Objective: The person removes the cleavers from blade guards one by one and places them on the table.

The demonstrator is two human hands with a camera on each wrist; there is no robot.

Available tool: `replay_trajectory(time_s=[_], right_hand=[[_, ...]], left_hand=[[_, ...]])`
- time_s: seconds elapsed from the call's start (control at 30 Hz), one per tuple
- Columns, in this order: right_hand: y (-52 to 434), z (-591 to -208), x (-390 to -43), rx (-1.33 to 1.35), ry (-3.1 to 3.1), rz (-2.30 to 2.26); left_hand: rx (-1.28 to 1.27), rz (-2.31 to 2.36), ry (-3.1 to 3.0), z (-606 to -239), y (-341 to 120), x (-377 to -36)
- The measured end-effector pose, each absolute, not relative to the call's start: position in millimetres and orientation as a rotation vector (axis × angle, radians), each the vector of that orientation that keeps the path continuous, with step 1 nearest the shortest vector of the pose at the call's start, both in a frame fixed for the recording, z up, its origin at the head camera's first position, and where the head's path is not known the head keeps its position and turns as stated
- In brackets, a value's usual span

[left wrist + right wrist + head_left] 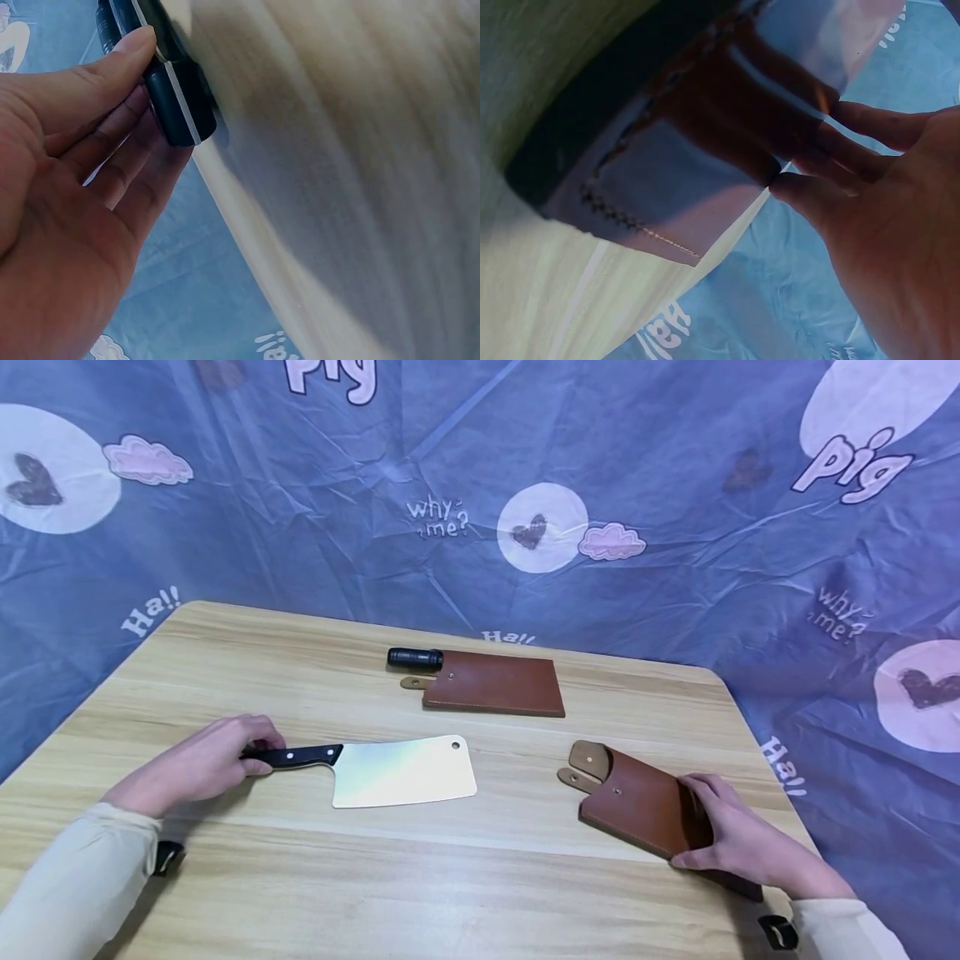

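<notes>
A cleaver lies flat on the wooden table (465, 893), its shiny blade (405, 771) pointing right. My left hand (255, 756) grips its black handle (300, 755). In the left wrist view the thumb and fingers of that hand (146, 97) pinch the handle's end (180, 105) at the table edge. My right hand (708, 827) holds the near end of an empty brown leather sheath (633, 802) at the right. In the right wrist view that hand (810, 150) has its thumb and fingers clamped on the sheath's (667, 172) edge.
A second brown sheath (495, 683) lies at the back centre with a black knife handle (414, 658) sticking out to the left. A blue printed sheet (480, 485) hangs behind and around the table. The table's right edge is close to my right hand.
</notes>
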State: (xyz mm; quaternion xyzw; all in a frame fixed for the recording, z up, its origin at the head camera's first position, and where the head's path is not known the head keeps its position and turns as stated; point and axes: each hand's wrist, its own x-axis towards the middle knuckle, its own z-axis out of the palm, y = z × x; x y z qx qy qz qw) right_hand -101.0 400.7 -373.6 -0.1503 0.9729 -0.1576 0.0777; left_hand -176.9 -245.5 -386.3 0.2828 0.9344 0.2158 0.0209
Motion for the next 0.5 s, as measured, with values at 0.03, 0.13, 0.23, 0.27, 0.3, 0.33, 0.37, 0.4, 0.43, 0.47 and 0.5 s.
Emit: replay_trajectory(time_s=[0.03,0.13,0.23,0.27,0.3,0.33,0.37,0.4,0.43,0.47,0.5], right_hand=[[400.9,-373.9,-101.2,-0.452,2.914,-0.473],[401.4,-374.6,-101.7,-0.458,2.918,-0.478],[402.8,-375.7,-102.1,-0.473,2.927,-0.480],[403.2,-376.0,-102.1,-0.480,2.934,-0.481],[403.7,-376.5,-102.1,-0.487,2.938,-0.483],[404.1,-377.0,-102.1,-0.495,2.944,-0.482],[404.5,-377.4,-102.0,-0.502,2.947,-0.483],[404.7,-377.7,-101.8,-0.507,2.949,-0.487],[404.9,-378.0,-101.7,-0.512,2.950,-0.489],[405.2,-378.3,-101.6,-0.517,2.952,-0.490],[405.4,-378.5,-101.5,-0.522,2.952,-0.491]], left_hand=[[0.874,0.671,2.899,-386.8,-245.9,-177.0],[0.863,0.676,2.906,-387.9,-247.0,-176.9],[0.850,0.686,2.906,-388.4,-247.6,-176.8],[0.847,0.689,2.906,-388.3,-247.7,-176.6],[0.846,0.692,2.904,-388.3,-247.8,-176.7],[0.845,0.692,2.903,-388.2,-247.9,-176.6],[0.843,0.693,2.902,-388.1,-248.0,-176.6],[0.841,0.693,2.901,-388.0,-248.0,-176.5],[0.837,0.694,2.898,-387.9,-248.1,-176.4],[0.831,0.696,2.896,-387.6,-248.1,-176.4],[0.824,0.699,2.893,-387.2,-248.2,-176.4]])
